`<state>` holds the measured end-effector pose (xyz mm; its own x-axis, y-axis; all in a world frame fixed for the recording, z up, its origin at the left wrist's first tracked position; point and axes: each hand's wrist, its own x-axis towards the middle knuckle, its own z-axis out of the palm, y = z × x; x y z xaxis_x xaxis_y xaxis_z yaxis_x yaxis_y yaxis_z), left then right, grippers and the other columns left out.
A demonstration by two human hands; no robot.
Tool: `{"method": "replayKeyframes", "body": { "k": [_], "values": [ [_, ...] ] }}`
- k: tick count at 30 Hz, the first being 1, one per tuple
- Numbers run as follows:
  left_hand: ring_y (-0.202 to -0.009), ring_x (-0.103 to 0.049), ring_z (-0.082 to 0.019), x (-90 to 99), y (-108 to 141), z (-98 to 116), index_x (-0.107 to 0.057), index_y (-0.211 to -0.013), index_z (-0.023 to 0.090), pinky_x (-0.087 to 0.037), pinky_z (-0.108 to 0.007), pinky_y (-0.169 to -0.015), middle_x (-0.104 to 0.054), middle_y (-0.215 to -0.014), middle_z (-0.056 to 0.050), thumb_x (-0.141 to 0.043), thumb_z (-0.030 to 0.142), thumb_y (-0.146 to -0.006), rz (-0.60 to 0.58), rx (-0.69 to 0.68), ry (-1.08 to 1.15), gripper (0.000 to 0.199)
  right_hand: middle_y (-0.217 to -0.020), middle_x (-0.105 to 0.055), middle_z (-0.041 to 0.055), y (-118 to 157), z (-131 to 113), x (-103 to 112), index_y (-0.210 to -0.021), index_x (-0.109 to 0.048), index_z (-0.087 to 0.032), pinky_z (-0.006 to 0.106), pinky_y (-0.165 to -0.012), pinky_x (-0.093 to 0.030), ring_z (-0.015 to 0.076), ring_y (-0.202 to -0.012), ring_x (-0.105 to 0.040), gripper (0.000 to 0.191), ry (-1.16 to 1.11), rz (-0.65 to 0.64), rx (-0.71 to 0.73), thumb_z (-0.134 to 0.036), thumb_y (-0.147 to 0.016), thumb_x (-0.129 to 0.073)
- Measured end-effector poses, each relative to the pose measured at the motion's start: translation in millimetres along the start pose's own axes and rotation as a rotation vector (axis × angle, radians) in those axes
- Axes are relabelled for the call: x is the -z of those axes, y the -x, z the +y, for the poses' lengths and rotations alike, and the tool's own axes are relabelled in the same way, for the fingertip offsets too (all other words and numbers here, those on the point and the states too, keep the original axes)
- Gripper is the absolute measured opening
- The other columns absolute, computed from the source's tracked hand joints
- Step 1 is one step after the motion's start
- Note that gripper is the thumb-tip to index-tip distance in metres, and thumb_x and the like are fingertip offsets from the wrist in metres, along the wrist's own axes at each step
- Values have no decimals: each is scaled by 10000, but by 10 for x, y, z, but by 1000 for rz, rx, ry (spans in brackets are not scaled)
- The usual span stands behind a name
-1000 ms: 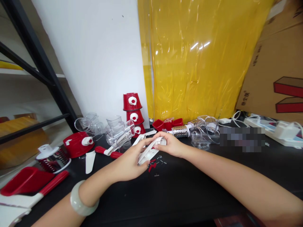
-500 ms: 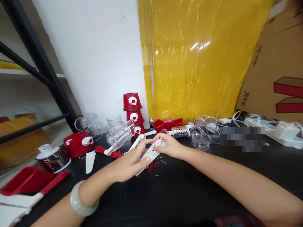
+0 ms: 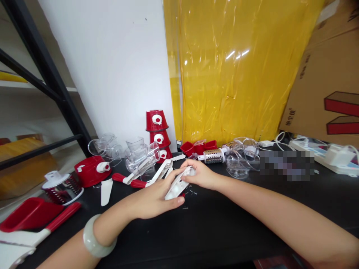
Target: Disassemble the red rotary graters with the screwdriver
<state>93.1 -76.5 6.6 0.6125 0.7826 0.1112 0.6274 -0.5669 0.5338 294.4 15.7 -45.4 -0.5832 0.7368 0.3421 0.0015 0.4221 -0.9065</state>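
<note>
A long, hollow white plastic part (image 3: pixel 177 186) is tilted between my two hands above the black table. My left hand (image 3: pixel 157 196) supports its near end from the left, fingers behind it and thumb stretched out below. At its far end, my right hand (image 3: pixel 200 173) grips the part with bent fingers. Small metal pins (image 3: pixel 193 192) lie on the table just beyond my hands. A red piece (image 3: pixel 183 194) shows partly behind the left thumb. Left of my hands lie white levers with red handles (image 3: pixel 138 183).
Red bases (image 3: pixel 157 121) stand stacked at the back. Clear plastic housings (image 3: pixel 140 155) and grater drums (image 3: pixel 213 156) line the rear. A white blade-shaped piece (image 3: pixel 106 192), a red base (image 3: pixel 91 172) and a red tray (image 3: pixel 30 213) lie left. A power strip (image 3: pixel 322 155) sits right.
The white part has turned in my hands, so its hollow side shows more. My left thumb has come off its face and now stretches out below it.
</note>
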Motion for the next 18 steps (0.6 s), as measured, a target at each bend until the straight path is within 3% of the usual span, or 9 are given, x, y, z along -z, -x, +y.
{"method": "replayKeyframes", "body": {
  "k": [5, 9, 12, 14, 18],
  "values": [
    [-1176, -580, -284, -21, -3, -6, -234, -1522, 291, -473, -387, -959, -623, -1275, -71, -548, 487, -896, 27, -14, -15, 727, -823, -608, -16, 4, -13, 4, -868, -572, -197, 303, -736, -463, 142, -752, -571, 254, 26, 21, 36, -256, -677, -729],
    [-1018, -643, -255, -1, 9, 46, -230, -1524, 310, -499, -351, -869, -641, -1244, -55, -603, 416, -861, 32, 68, -55, 768, -860, -613, -8, 14, -21, -13, -915, -579, -195, 295, -725, -467, 136, -759, -574, 260, 3, 31, 46, -229, -700, -720],
    [-843, -659, -208, 75, 26, 72, -238, -1517, 300, -505, -307, -744, -680, -1112, -36, -567, 297, -858, 53, 111, -97, 736, -951, -609, 7, -4, -1, -29, -1023, -553, -211, 302, -767, -485, 141, -832, -592, 338, -73, 69, 109, -254, -732, -719],
    [-803, -660, -197, 140, 30, 56, -307, -1471, 269, -502, -296, -715, -691, -1051, -35, -549, 270, -855, 109, 134, -119, 662, -1006, -601, 19, -36, 29, -30, -1085, -512, -227, 312, -790, -504, 146, -878, -600, 402, -135, 106, 132, -285, -746, -720],
    [-926, -674, -248, 214, -8, -42, -475, -1211, 212, -505, -321, -744, -690, -1098, -77, -567, 289, -825, 288, 213, -250, 405, -1085, -548, 33, -102, 111, -2, -1120, -480, -243, 310, -755, -541, 128, -863, -599, 424, -166, 183, 78, -309, -765, -702]
  ]
}}
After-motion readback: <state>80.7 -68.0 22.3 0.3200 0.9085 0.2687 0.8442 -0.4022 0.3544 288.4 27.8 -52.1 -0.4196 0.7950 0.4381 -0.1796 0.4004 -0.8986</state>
